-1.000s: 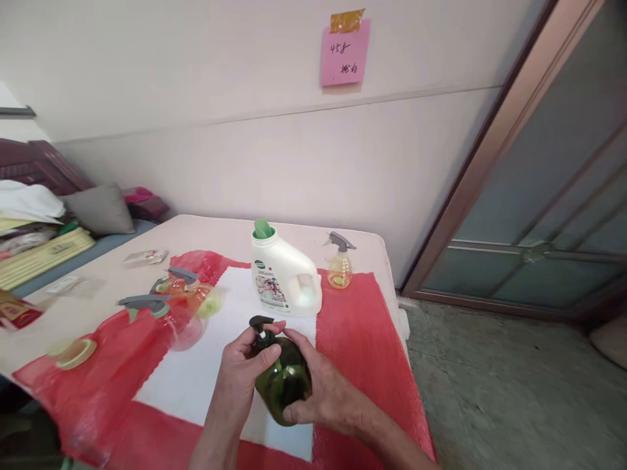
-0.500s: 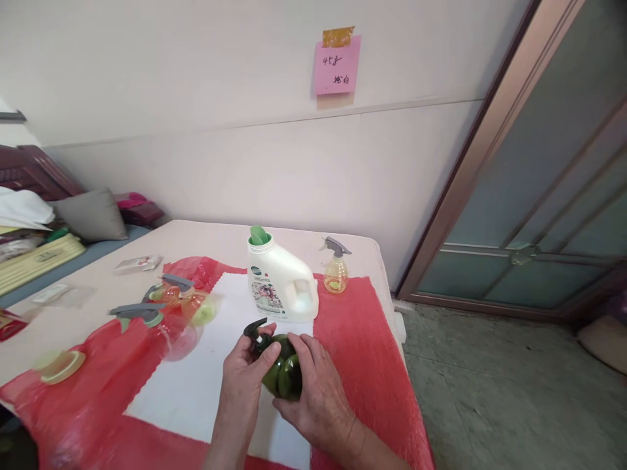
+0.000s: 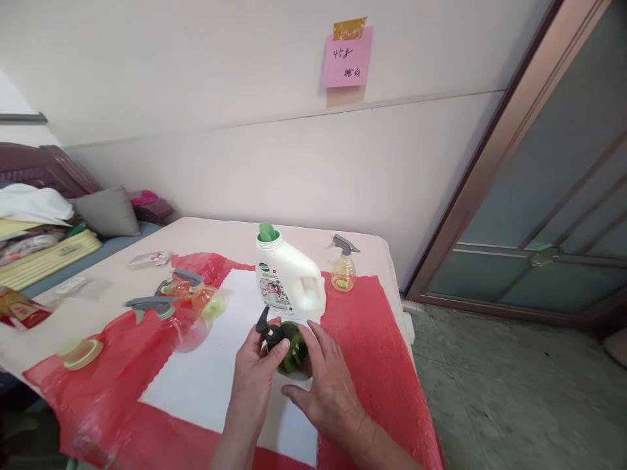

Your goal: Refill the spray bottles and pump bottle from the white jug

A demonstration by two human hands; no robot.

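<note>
A dark green pump bottle (image 3: 294,356) with a black pump head is tilted between my two hands, over a white sheet. My left hand (image 3: 258,356) grips it near the neck, thumb across the shoulder beneath the pump. Against the body on the other side are the fingers of my right hand (image 3: 329,375), its thumb held apart below the bottle. Just behind stands a white detergent jug (image 3: 290,281) with a green spout insert. To its right a clear yellow spray bottle (image 3: 343,271) with a grey trigger stands upright.
Red plastic (image 3: 362,346) lies under the white sheet (image 3: 196,385) on the table. At left are a pink spray bottle (image 3: 189,333), an orange one (image 3: 203,300), a pale yellow ring-shaped lid (image 3: 84,354) and clear packets (image 3: 151,258). A wall rises behind the table.
The pump bottle has turned, its pump head now pointing more upward. My right thumb has moved away from the bottle. The whole view has shifted slightly.
</note>
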